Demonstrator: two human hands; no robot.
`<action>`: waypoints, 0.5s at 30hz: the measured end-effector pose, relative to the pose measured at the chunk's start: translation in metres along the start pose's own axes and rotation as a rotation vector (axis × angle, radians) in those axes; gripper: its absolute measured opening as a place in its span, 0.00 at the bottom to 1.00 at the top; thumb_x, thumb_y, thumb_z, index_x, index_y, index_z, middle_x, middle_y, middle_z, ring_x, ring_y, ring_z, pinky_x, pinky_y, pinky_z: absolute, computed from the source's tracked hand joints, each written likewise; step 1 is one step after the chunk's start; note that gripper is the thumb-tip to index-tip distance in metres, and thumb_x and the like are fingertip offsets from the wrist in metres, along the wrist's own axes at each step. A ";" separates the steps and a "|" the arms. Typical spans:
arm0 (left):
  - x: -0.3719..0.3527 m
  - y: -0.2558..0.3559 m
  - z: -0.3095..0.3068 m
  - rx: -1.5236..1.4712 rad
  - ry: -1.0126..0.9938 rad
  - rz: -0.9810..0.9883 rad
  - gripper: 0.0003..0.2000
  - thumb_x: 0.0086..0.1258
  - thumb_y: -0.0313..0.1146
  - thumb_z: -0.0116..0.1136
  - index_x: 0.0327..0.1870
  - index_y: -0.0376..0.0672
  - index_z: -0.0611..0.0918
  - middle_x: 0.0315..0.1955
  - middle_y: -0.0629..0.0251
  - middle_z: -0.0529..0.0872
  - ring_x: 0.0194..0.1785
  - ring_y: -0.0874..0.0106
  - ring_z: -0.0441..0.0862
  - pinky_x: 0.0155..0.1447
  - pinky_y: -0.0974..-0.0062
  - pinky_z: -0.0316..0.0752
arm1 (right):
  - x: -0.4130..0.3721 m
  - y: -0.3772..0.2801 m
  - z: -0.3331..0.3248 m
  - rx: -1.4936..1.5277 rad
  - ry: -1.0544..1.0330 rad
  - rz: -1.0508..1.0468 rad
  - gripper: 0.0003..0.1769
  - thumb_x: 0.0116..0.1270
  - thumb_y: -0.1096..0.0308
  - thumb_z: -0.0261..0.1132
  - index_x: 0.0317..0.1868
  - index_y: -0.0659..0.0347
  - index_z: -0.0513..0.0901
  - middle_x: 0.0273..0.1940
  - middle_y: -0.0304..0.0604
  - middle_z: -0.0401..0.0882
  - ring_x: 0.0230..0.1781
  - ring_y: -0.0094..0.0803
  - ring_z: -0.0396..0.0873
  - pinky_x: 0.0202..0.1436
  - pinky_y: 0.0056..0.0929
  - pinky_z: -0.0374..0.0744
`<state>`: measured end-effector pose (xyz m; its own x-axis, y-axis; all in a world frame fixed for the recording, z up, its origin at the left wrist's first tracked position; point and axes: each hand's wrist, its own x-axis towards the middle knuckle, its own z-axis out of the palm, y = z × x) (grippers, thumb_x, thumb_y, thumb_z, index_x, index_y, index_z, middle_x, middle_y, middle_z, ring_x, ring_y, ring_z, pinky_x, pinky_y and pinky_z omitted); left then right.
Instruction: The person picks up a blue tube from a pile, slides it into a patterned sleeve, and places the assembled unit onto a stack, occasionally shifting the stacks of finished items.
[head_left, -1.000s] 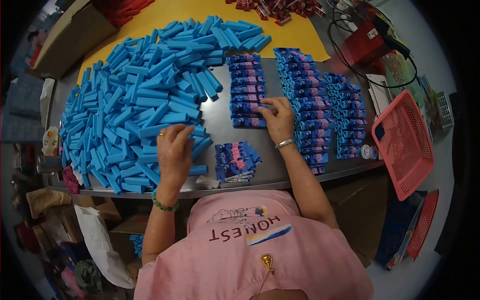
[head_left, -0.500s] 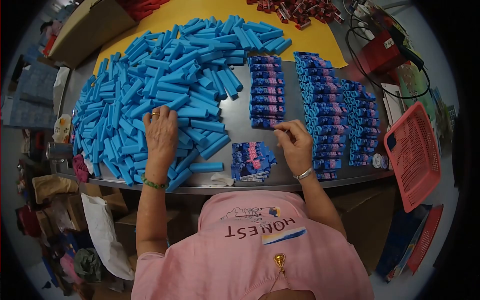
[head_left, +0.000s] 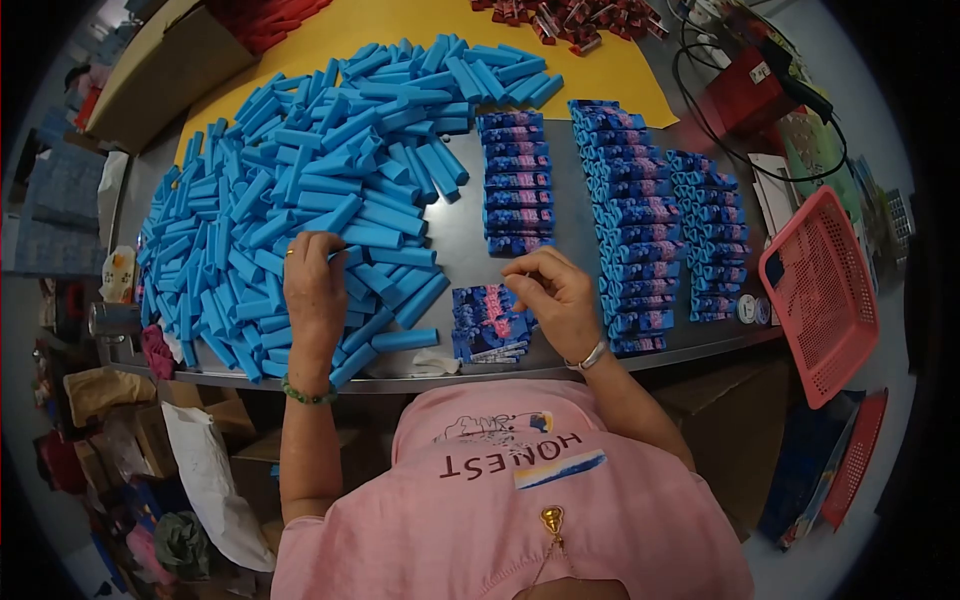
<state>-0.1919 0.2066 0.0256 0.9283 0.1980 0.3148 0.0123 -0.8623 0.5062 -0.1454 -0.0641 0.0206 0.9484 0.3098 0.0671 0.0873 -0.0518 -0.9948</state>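
Left hand: your left hand point(head_left: 315, 290) lay palm down on the heap of plain blue tubes point(head_left: 300, 170), near the worktop's front-left edge.
Left fingers: curled over the tubes under them. Can't tell whether they actually gripped one.
Right hand: your right hand point(head_left: 555, 295) hovered just beside and partly over the stack of printed wrappers point(head_left: 485, 325), close to the front edge.
Right fingers: thumb and fingertips pinched narrow together. Anything between them was too small to make out.
Tube heap: loose and criss-crossed, covering the left half of the grey worktop point(head_left: 460, 250) and running back onto the yellow sheet point(head_left: 400, 25) at the far edge.
Wrappers: small untidy pile at the front edge, between your two hands.
Wrapped tubes: three tidy columns on the right half: short column point(head_left: 517, 185) nearest the heap, long column point(head_left: 625, 215) in the middle, third column point(head_left: 708, 240) towards the right edge.
Beyond the right edge: pink basket point(head_left: 825, 290), tilted, just past the third column.
Far edge: red pieces point(head_left: 560, 18) scattered on the yellow sheet.
Far-right corner: red device point(head_left: 735, 85) with a black cable.
Front edge: white scrap point(head_left: 435, 362) just left of the wrapper pile.
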 end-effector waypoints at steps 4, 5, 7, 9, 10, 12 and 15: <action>-0.003 -0.001 0.006 0.416 0.062 0.167 0.07 0.57 0.22 0.59 0.36 0.41 0.77 0.38 0.60 0.76 0.48 0.58 0.73 0.52 0.62 0.65 | 0.004 -0.001 0.000 -0.011 -0.037 -0.040 0.02 0.61 0.76 0.64 0.34 0.67 0.82 0.31 0.37 0.76 0.23 0.19 0.76 0.24 0.16 0.72; -0.005 -0.007 0.006 0.519 0.039 0.180 0.08 0.57 0.24 0.60 0.37 0.41 0.77 0.38 0.61 0.76 0.48 0.58 0.73 0.52 0.62 0.65 | 0.003 -0.001 -0.001 -0.009 -0.035 -0.033 0.02 0.61 0.77 0.64 0.34 0.67 0.82 0.31 0.37 0.76 0.23 0.19 0.76 0.24 0.15 0.72; -0.004 -0.016 0.002 0.508 0.018 0.159 0.08 0.57 0.24 0.60 0.37 0.41 0.78 0.38 0.61 0.76 0.48 0.58 0.73 0.51 0.62 0.65 | 0.001 0.000 -0.003 0.006 -0.025 -0.013 0.02 0.61 0.77 0.64 0.34 0.67 0.82 0.31 0.37 0.76 0.23 0.19 0.76 0.24 0.15 0.72; -0.003 -0.018 0.001 0.500 0.001 0.139 0.08 0.58 0.25 0.60 0.38 0.41 0.78 0.38 0.60 0.76 0.48 0.58 0.72 0.51 0.63 0.65 | 0.001 0.000 -0.003 0.022 -0.018 0.002 0.03 0.61 0.77 0.64 0.35 0.67 0.82 0.31 0.37 0.76 0.23 0.19 0.76 0.24 0.16 0.72; -0.003 -0.018 0.000 0.374 0.033 0.108 0.08 0.57 0.24 0.59 0.38 0.41 0.77 0.38 0.60 0.76 0.47 0.58 0.72 0.50 0.63 0.65 | 0.000 -0.001 -0.002 0.036 -0.025 0.005 0.03 0.61 0.77 0.64 0.35 0.67 0.82 0.31 0.37 0.76 0.23 0.19 0.76 0.24 0.16 0.72; -0.003 -0.013 -0.001 0.247 0.056 0.076 0.08 0.57 0.24 0.58 0.38 0.41 0.77 0.39 0.60 0.75 0.46 0.58 0.72 0.50 0.63 0.65 | -0.002 -0.001 0.001 0.051 -0.032 0.016 0.03 0.61 0.77 0.64 0.35 0.67 0.82 0.31 0.37 0.76 0.23 0.19 0.76 0.24 0.16 0.72; -0.002 -0.003 0.000 0.447 0.068 0.209 0.07 0.58 0.22 0.57 0.37 0.41 0.77 0.37 0.60 0.75 0.44 0.58 0.72 0.48 0.63 0.66 | 0.003 -0.002 0.002 -0.004 -0.069 -0.042 0.03 0.61 0.76 0.64 0.35 0.67 0.82 0.32 0.37 0.76 0.24 0.18 0.76 0.25 0.15 0.72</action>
<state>-0.1940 0.2090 0.0235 0.9016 0.0167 0.4323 0.0006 -0.9993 0.0375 -0.1429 -0.0615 0.0222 0.9205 0.3769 0.1030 0.1276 -0.0410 -0.9910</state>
